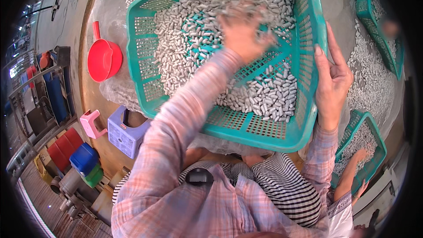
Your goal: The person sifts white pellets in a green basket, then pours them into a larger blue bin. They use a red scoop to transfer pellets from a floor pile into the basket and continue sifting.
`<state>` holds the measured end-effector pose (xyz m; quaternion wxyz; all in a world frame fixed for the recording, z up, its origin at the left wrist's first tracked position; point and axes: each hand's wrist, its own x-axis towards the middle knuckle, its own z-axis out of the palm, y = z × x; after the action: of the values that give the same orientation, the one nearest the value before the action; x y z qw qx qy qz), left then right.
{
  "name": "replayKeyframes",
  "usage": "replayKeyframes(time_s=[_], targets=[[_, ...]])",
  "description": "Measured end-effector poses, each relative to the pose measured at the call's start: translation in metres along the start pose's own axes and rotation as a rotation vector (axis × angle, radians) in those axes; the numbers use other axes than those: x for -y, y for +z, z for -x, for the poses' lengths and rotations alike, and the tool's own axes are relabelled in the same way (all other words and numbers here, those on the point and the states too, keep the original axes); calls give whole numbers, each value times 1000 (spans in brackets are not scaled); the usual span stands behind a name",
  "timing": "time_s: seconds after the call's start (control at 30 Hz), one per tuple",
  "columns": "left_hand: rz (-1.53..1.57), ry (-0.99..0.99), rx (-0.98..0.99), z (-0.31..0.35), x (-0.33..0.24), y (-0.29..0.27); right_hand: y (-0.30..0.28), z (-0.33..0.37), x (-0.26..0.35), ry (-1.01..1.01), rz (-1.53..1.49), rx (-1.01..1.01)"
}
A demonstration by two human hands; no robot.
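In front of me a large green perforated plastic basket (145, 75) stands tilted, holding many small silvery-grey capsule-shaped pieces (176, 57). My left hand (244, 33) is down among the pieces near the basket's far middle, its fingers smeared by motion. Around it, bare patches of the basket's floor show between the pieces. On the right, my right hand (332, 81) grips the basket's side, thumb on the rim and fingers along the outside. Below that hand, a separate pile of pieces lies in the basket's near right corner.
A red dipper (105, 61) lies left of the basket. Nearby stand a purple stool (128, 134) and a small pink stool (91, 124). Loose pieces (372, 79) cover a sheet at right. Another person's hand (360, 155) reaches into a smaller green basket (381, 145).
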<state>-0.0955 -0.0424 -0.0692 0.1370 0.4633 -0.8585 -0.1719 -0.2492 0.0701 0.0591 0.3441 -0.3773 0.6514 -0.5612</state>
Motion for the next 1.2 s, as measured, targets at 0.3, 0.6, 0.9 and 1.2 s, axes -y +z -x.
replayKeyframes(time_s=[0.3,0.6,0.9,1.2], targets=[[-255,485,425,110,131,-83,17,-16,5,35,14,-51],[113,-609,-642,-23,199,-63,11,-3,2,2,13,10],[244,345,-58,35,-22,-20,7,-5,-1,8,-8,6],[-196,-13,47,71,122,-52,-16,-10,-25,40,-78,17]])
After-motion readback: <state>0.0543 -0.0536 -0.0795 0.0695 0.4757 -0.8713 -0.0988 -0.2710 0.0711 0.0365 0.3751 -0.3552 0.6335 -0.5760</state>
